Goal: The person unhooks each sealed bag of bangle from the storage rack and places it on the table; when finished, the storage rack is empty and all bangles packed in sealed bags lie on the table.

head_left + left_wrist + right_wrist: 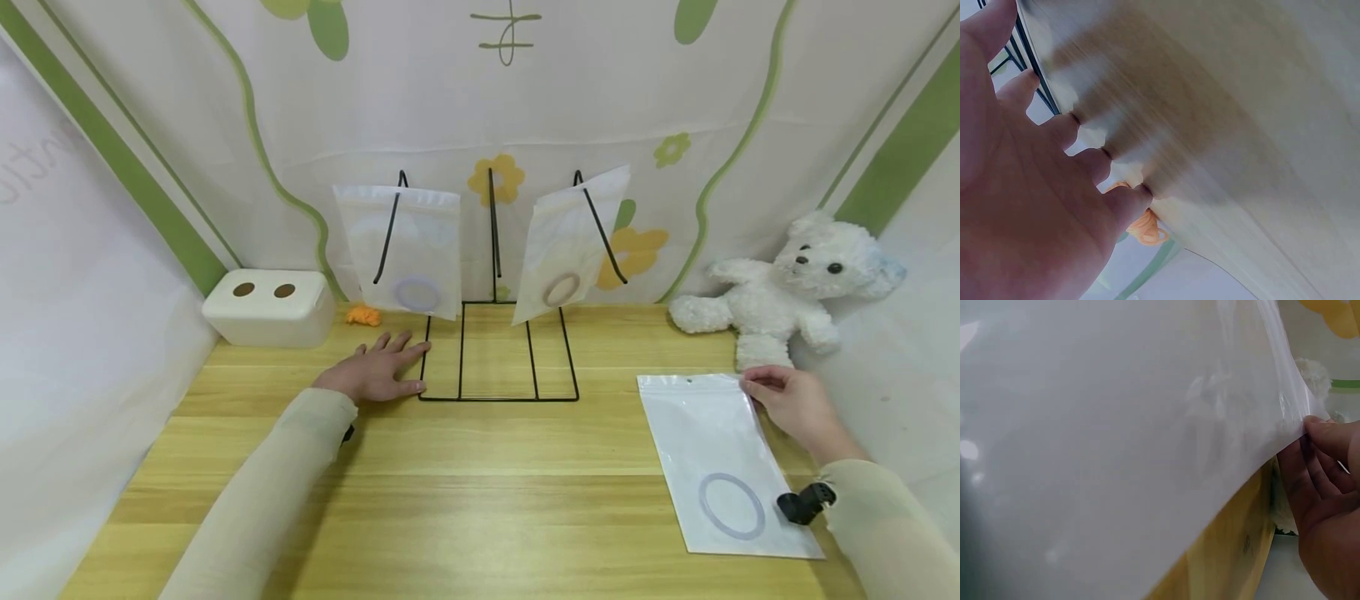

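Observation:
My right hand pinches the top right corner of a white zip-top plastic bag between thumb and fingers. A pale purple ring shows through the bag near its lower end. In the right wrist view the bag's sheet fills most of the frame, its corner creased at the thumb. My left hand lies with spread fingers on the table, its fingertips at the left side of the black wire rack. Two similar bags, a left one and a right one, hang from the rack's outer arms.
A white box with two holes stands at the back left, beside a small orange thing. At the back right sits a white teddy bear. Patterned cloth hangs behind the wooden table. The rack's middle arm holds no bag.

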`<state>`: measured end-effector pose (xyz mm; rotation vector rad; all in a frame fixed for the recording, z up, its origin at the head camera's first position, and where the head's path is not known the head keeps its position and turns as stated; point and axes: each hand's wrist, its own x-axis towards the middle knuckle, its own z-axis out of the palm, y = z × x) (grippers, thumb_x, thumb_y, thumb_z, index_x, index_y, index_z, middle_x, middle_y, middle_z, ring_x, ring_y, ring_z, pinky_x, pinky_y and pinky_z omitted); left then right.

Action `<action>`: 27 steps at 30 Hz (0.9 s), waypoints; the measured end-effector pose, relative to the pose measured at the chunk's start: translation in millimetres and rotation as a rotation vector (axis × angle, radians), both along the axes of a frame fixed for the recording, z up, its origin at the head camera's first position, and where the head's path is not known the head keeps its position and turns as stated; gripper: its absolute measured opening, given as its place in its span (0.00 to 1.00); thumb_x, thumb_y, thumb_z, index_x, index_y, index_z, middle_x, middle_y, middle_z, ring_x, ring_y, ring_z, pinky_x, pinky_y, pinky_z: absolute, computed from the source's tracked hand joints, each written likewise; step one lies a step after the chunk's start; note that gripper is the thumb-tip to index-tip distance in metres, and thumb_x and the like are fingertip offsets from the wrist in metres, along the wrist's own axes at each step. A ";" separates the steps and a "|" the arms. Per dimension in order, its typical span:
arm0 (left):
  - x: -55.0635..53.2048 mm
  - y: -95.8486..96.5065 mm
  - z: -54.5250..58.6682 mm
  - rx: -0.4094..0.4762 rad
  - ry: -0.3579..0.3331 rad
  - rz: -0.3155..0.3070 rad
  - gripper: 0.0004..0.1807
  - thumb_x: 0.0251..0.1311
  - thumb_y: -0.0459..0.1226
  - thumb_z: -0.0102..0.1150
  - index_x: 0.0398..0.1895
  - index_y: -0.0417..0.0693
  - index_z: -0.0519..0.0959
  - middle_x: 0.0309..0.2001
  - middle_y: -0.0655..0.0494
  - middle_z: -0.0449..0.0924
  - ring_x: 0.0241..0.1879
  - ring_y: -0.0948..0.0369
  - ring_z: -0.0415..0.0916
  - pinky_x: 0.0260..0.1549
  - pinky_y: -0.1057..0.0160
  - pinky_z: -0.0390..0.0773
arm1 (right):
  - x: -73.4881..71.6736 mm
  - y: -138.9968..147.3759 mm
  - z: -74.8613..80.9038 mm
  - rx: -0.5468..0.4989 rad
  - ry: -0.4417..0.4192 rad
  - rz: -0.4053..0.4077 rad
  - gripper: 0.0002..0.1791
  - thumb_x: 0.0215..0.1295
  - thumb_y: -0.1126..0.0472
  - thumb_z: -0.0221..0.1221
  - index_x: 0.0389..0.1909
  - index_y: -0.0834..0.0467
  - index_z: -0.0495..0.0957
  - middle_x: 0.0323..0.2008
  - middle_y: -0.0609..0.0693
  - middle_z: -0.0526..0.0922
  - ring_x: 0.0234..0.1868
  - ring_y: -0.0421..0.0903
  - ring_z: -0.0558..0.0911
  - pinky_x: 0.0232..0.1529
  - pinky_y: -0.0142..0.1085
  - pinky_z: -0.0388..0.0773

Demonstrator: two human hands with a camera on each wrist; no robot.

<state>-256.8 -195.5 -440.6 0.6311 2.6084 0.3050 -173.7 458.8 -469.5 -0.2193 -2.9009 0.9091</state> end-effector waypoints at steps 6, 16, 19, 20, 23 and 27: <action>-0.4 -0.3 -0.7 0.003 -0.003 0.004 0.45 0.80 0.63 0.51 0.91 0.64 0.47 0.90 0.42 0.36 0.87 0.32 0.33 0.79 0.21 0.39 | -1.1 0.9 -5.4 0.026 0.007 0.049 0.13 0.79 0.63 0.63 0.49 0.71 0.86 0.43 0.66 0.91 0.32 0.17 0.75 0.30 0.22 0.78; 0.8 -1.0 -0.7 0.011 -0.003 0.007 0.45 0.79 0.63 0.50 0.91 0.63 0.47 0.90 0.41 0.37 0.87 0.31 0.33 0.79 0.21 0.39 | -3.8 5.4 -5.2 0.038 -0.027 0.068 0.15 0.80 0.61 0.63 0.53 0.70 0.86 0.46 0.67 0.91 0.33 0.16 0.74 0.31 0.22 0.78; 1.0 -1.4 -0.5 0.018 -0.007 0.007 0.45 0.79 0.64 0.51 0.90 0.63 0.48 0.90 0.40 0.37 0.87 0.30 0.34 0.78 0.20 0.39 | -3.4 4.4 -3.6 0.019 -0.048 0.069 0.16 0.81 0.61 0.61 0.55 0.72 0.85 0.49 0.69 0.90 0.34 0.15 0.75 0.32 0.23 0.80; 0.8 -1.4 -0.3 0.019 -0.010 0.007 0.45 0.79 0.64 0.51 0.90 0.63 0.48 0.90 0.40 0.37 0.87 0.30 0.33 0.78 0.20 0.39 | -3.2 4.1 -2.8 0.021 -0.053 0.068 0.17 0.81 0.60 0.61 0.55 0.72 0.85 0.50 0.70 0.90 0.34 0.15 0.74 0.32 0.22 0.80; -0.1 -1.4 -0.3 0.019 -0.017 0.008 0.45 0.79 0.63 0.52 0.90 0.63 0.48 0.90 0.41 0.36 0.87 0.31 0.33 0.78 0.20 0.39 | -1.5 2.3 -0.6 -0.023 -0.072 0.069 0.19 0.83 0.61 0.59 0.59 0.74 0.82 0.54 0.73 0.87 0.35 0.16 0.77 0.34 0.25 0.84; -1.1 -1.0 -0.9 0.012 -0.013 0.003 0.45 0.80 0.63 0.51 0.91 0.63 0.47 0.90 0.41 0.36 0.87 0.31 0.32 0.79 0.20 0.38 | 1.0 2.4 2.8 -0.055 -0.053 0.062 0.19 0.84 0.60 0.57 0.61 0.73 0.82 0.52 0.70 0.89 0.36 0.17 0.79 0.34 0.25 0.84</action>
